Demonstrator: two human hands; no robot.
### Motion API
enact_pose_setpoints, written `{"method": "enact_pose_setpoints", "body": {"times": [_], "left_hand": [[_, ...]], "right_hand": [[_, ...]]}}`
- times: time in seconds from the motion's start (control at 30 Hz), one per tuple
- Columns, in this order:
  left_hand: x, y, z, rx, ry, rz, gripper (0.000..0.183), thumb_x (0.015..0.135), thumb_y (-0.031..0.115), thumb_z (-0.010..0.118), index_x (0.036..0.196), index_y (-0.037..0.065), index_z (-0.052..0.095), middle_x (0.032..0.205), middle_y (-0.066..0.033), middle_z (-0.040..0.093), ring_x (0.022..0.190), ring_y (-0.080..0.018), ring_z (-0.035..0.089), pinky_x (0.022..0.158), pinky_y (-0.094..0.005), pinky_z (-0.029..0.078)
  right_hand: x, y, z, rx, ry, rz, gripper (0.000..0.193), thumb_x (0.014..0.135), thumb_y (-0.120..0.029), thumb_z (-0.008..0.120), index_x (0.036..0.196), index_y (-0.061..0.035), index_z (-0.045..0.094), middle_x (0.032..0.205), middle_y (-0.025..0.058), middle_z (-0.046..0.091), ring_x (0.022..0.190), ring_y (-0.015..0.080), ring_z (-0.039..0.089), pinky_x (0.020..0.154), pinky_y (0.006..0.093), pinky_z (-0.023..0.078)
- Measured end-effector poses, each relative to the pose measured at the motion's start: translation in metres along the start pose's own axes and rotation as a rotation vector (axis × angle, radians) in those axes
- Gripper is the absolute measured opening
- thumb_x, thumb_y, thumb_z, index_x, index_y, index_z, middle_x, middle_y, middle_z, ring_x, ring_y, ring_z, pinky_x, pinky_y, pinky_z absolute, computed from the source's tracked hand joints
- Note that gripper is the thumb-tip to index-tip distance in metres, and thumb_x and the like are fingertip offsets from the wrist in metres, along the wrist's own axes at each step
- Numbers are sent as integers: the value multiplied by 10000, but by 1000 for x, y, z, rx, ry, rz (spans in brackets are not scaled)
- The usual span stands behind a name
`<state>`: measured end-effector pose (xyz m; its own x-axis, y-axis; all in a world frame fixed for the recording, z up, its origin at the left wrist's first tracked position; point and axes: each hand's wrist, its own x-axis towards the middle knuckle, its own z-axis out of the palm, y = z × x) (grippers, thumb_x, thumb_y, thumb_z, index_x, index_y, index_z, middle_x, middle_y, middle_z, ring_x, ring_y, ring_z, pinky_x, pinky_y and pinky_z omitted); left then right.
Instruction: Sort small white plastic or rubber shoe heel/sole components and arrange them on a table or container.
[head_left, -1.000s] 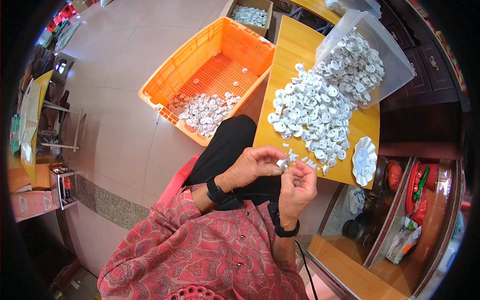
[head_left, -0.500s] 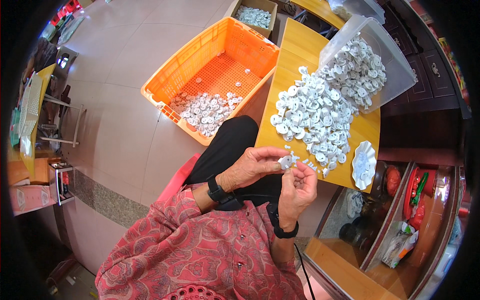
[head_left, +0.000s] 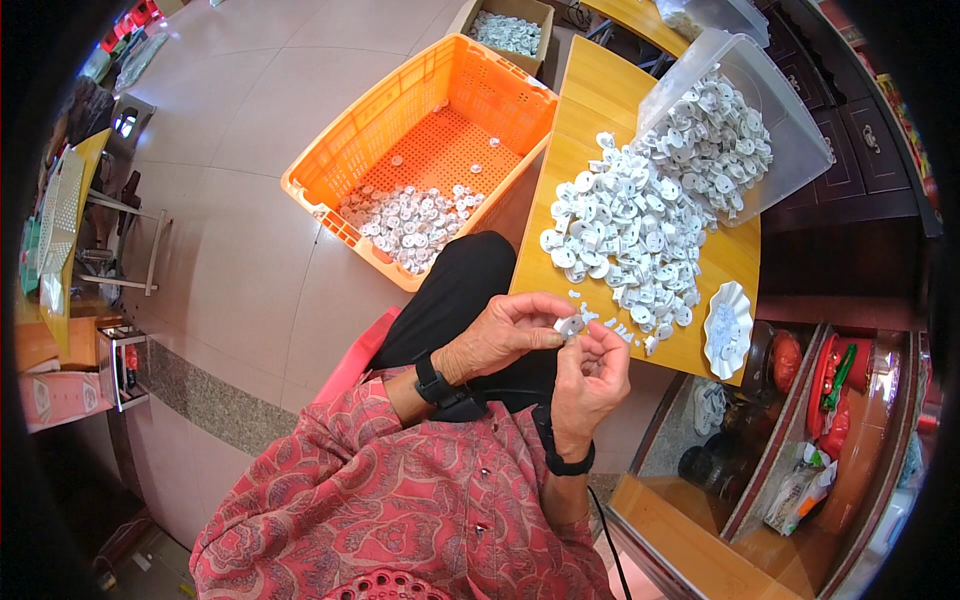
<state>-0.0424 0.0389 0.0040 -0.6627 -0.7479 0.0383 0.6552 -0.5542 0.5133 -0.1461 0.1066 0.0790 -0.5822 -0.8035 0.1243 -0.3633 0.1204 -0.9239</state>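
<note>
Between the thumb and fingers of my left hand (head_left: 500, 335) is a small round white plastic part (head_left: 569, 326) with holes in its face. My right hand (head_left: 590, 385) is closed, its thumb and fingertips pinched together at the part's near right edge. Whatever lies inside that pinch is too small and covered to make out. Just beyond my fingers, tiny white plastic pieces (head_left: 622, 332) are scattered at the near edge of the yellow table (head_left: 585, 95). A large heap of similar white parts (head_left: 630, 235) covers the table's middle.
The heap spills from a tipped clear plastic bin (head_left: 800, 120). A scalloped white dish (head_left: 740, 345) of small pieces sits at the table's right corner. On the floor to the left stands an orange crate (head_left: 345, 125) with more white parts. Glass-topped shelving (head_left: 690, 510) is at the right.
The round part has tilted slightly in my left fingers. My right hand has shifted a little to the left, its fingers still close against the part.
</note>
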Motion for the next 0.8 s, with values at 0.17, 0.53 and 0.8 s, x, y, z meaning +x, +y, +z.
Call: {"method": "enact_pose_setpoints", "body": {"times": [0.17,0.53,0.8], "left_hand": [[0,6,-2,157,-5,25,315,880,-43,684,1191,-4,654,1205,-89,631,1132,-179,605,1019,-315,486],[2,11,-3,271,41,54,296,879,-25,698,1172,0,675,1173,-65,659,1072,-120,619,936,-263,522],[2,13,-3,393,45,65,286,876,-2,713,1161,4,682,1145,-47,663,1032,-104,622,906,-253,529]], "right_hand": [[2,0,-1,-70,-13,-60,219,857,22,698,1058,28,612,823,19,647,672,24,547,574,173,436],[5,7,-8,-3,-140,-9,240,919,-2,656,1142,42,577,909,45,638,780,62,587,671,197,495],[5,6,-5,47,-102,0,248,916,0,664,1144,48,578,909,36,623,791,58,578,681,190,488]]}}
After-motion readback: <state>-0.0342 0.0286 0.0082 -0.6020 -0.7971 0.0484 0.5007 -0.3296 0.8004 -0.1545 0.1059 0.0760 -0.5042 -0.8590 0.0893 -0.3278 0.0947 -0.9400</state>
